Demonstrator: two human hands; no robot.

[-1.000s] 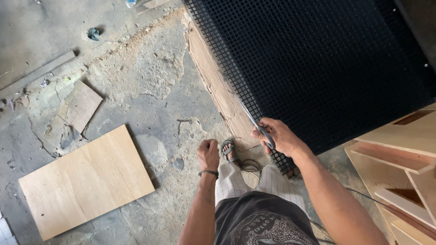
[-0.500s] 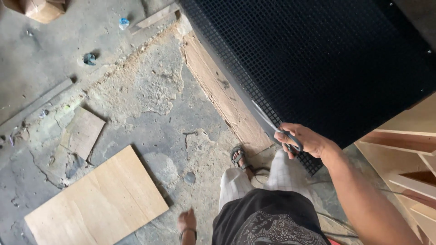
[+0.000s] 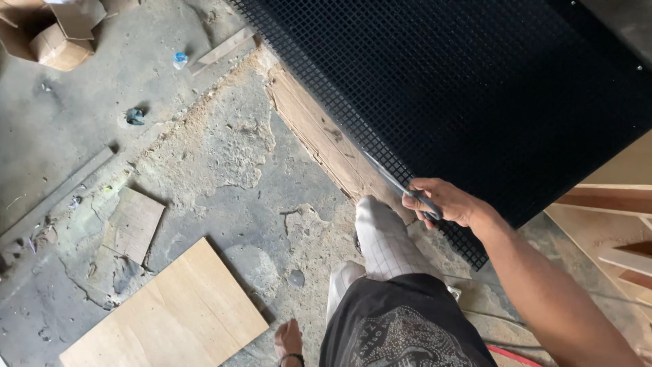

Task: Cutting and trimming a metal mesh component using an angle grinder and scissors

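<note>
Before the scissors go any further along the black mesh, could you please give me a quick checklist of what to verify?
1. Right hand grips the scissors: ok.
2. Blades lie at the edge of the black mesh: ok.
3. Whether the blades are open or closed on the mesh: cannot tell.
4. Left hand steadies the mesh: not ok, it hangs low by the body, away from it.
5. Wooden strip lies under the mesh edge: ok.
6. Plywood board is away from the cutting line: ok.

You've got 1 black mesh sheet (image 3: 475,88), 1 pair of scissors (image 3: 407,191), and 2 hands in view: right hand (image 3: 445,202), left hand (image 3: 288,338). On the floor: 2 plywood boards, big one (image 3: 166,312) & small one (image 3: 134,224), plus 1 cardboard box (image 3: 51,34).
</note>
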